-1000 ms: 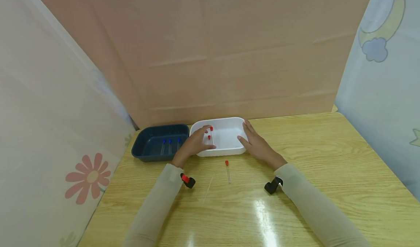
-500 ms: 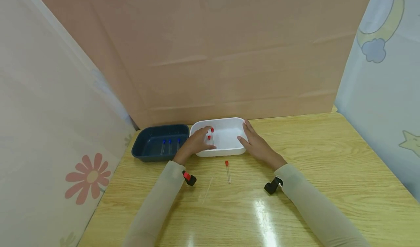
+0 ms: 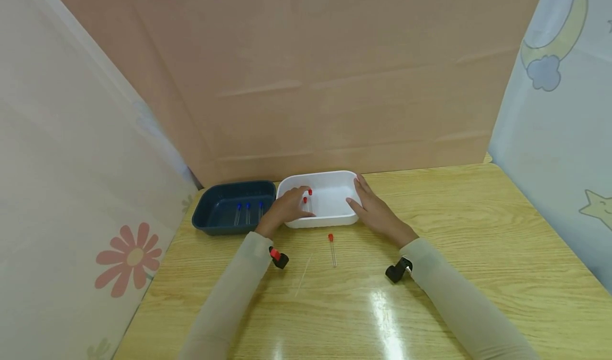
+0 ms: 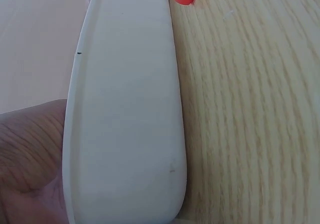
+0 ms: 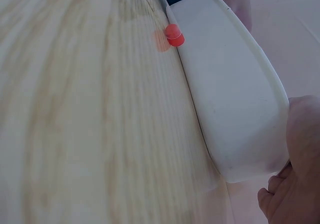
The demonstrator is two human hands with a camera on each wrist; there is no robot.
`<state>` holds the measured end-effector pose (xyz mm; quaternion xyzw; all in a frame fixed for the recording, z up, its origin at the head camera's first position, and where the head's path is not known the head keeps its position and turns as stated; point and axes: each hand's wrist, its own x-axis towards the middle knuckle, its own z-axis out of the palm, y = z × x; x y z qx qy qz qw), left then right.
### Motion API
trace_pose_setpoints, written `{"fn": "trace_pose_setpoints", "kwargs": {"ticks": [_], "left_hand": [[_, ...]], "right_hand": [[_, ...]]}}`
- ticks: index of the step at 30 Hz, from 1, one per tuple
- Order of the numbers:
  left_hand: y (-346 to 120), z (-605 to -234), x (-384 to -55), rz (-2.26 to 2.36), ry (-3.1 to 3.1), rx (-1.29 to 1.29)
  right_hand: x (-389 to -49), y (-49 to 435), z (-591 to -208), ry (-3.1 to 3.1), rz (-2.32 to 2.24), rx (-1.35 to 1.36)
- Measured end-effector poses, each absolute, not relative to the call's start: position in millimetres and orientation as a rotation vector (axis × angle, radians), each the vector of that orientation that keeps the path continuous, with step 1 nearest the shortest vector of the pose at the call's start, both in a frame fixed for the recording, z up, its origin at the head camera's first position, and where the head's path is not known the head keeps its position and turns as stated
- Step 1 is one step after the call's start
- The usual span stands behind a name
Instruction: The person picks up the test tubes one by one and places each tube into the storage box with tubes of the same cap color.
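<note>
My left hand (image 3: 286,206) reaches over the left end of a white plastic tray (image 3: 330,222). Between its thumb and fingertips it holds a red-capped test tube (image 3: 310,193), cap toward the back, low inside the tray. Another tube's red cap (image 3: 305,200) shows beside it, its body mostly hidden by the hand. At the opposite end, my right hand (image 3: 376,212) grips the tray's rim, thumb inside and fingers along the outer side. In the left wrist view the tray's outer wall (image 4: 125,104) hides the fingers and what they hold.
A dark blue tray (image 3: 217,229) stands left of the white one, with several blue-capped test tubes (image 3: 247,211) in it. One red-capped test tube (image 3: 332,251) lies on the wooden table (image 3: 454,232) in front of the white tray. A cloth backdrop (image 3: 306,84) rises behind.
The red cap at my left fingertips has shifted slightly toward me and to the right, and the left wrist has edged right. My right hand and both trays stay in place.
</note>
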<state>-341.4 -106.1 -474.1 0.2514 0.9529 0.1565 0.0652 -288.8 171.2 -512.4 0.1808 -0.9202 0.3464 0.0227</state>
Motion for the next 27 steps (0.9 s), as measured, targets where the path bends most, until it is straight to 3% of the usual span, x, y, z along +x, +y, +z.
{"fn": "trace_pose_setpoints", "kwargs": {"ticks": [27], "left_hand": [[-101.9, -473.9, -345.2, 0.403, 2.854, 0.695]], "right_hand": [[-288.4, 171.3, -511.1, -2.836, 1.095, 0.561]]}}
